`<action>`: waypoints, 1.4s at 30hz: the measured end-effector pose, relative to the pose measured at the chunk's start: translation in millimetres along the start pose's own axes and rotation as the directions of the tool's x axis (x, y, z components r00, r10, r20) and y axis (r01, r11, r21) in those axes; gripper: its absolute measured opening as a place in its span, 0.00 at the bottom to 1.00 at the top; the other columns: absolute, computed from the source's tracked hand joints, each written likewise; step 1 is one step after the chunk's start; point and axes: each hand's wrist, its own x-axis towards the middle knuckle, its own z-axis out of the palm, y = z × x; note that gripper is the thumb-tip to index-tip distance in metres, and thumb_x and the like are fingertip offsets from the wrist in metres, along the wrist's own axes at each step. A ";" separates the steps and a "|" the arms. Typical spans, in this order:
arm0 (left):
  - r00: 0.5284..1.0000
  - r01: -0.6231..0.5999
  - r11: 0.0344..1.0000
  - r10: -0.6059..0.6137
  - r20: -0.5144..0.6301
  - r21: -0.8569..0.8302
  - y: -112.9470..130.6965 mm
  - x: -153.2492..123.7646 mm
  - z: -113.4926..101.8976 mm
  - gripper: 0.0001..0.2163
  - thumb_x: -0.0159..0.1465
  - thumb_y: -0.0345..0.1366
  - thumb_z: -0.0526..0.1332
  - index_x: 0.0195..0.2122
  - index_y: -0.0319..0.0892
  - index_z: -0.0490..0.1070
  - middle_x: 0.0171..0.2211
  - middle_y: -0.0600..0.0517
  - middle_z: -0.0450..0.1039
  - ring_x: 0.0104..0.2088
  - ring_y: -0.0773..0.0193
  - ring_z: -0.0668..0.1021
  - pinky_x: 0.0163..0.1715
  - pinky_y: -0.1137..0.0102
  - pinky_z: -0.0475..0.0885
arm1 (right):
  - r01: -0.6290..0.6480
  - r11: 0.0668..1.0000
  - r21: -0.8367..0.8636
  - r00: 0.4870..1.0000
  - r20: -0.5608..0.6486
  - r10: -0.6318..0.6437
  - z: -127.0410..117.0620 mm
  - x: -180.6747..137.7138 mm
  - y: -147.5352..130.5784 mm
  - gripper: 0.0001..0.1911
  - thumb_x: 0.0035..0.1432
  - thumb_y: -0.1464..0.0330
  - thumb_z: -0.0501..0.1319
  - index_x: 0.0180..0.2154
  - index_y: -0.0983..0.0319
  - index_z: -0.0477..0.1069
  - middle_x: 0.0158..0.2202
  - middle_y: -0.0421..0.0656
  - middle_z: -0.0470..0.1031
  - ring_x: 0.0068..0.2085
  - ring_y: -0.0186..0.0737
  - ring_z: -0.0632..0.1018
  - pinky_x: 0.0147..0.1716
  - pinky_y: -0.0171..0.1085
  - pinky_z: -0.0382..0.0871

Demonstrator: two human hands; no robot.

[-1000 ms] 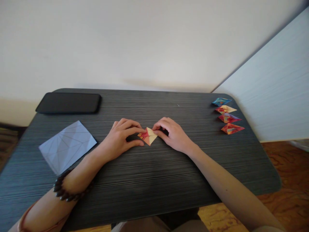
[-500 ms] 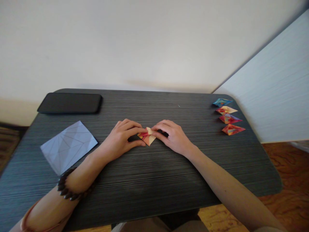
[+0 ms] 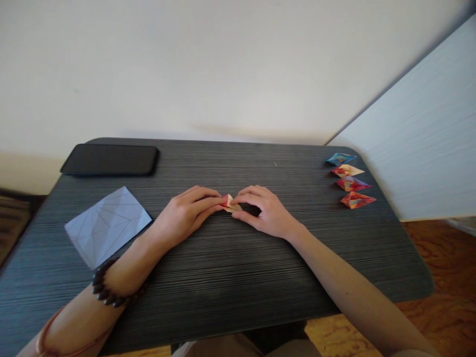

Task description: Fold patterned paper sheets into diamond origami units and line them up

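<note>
Between my hands, at the middle of the dark table [image 3: 238, 267], is a small folded origami paper [image 3: 229, 201] in red and cream. My left hand [image 3: 186, 210] pinches its left end, thumb and fingers pressed together, and hides that side. At the right end my right hand [image 3: 262, 208] grips the paper between thumb and index finger. The part that shows is a narrow folded shape with a pale upper point. A beaded bracelet circles my left wrist.
A black phone [image 3: 109, 159] lies at the back left. Nearer me, a creased pale blue paper square [image 3: 107, 223] rests beside my left forearm. Several folded paper pieces [image 3: 357, 200] stand in a column near the right edge. A wall rises behind the table.
The paper's lower point, which was spread toward me, is now folded up, leaving a narrower shape. My left thumb has moved up against the fingers.
</note>
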 end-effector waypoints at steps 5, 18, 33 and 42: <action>0.999 0.040 0.999 -0.041 -0.032 -0.016 3.5 1.8 0.8 0.12 0.67 0.36 0.53 0.47 0.45 0.72 0.45 0.49 0.73 0.45 0.61 0.75 0.49 0.64 0.70 | -0.033 0.999 -0.019 0.999 -0.031 0.032 3.5 -1.2 -0.7 0.12 0.60 0.61 0.59 0.43 0.58 0.72 0.42 0.44 0.74 0.43 0.40 0.74 0.45 0.41 0.66; 0.947 0.321 0.922 -0.311 0.080 -0.216 18.5 8.6 -0.5 0.07 0.63 0.39 0.58 0.37 0.46 0.75 0.32 0.55 0.78 0.37 0.62 0.76 0.45 0.62 0.65 | -0.092 0.981 0.170 0.996 0.010 0.092 -6.5 0.1 -5.2 0.10 0.61 0.66 0.56 0.30 0.61 0.74 0.28 0.39 0.74 0.32 0.34 0.71 0.36 0.37 0.63; 0.986 0.147 0.989 -0.146 0.084 -0.003 6.0 5.0 5.0 0.06 0.62 0.40 0.60 0.35 0.45 0.72 0.32 0.54 0.75 0.41 0.59 0.69 0.42 0.62 0.64 | -0.093 0.996 0.005 0.994 0.054 0.093 0.6 2.1 1.5 0.10 0.59 0.61 0.60 0.37 0.60 0.73 0.36 0.41 0.74 0.38 0.38 0.70 0.41 0.38 0.61; 0.980 -0.068 0.997 0.073 0.184 -0.034 2.3 1.2 -2.2 0.08 0.66 0.35 0.55 0.42 0.45 0.72 0.38 0.52 0.72 0.39 0.65 0.72 0.43 0.68 0.67 | 0.109 0.990 0.092 0.992 0.059 -0.114 -0.4 -4.2 8.5 0.08 0.63 0.70 0.55 0.40 0.61 0.73 0.37 0.43 0.74 0.40 0.36 0.71 0.43 0.37 0.65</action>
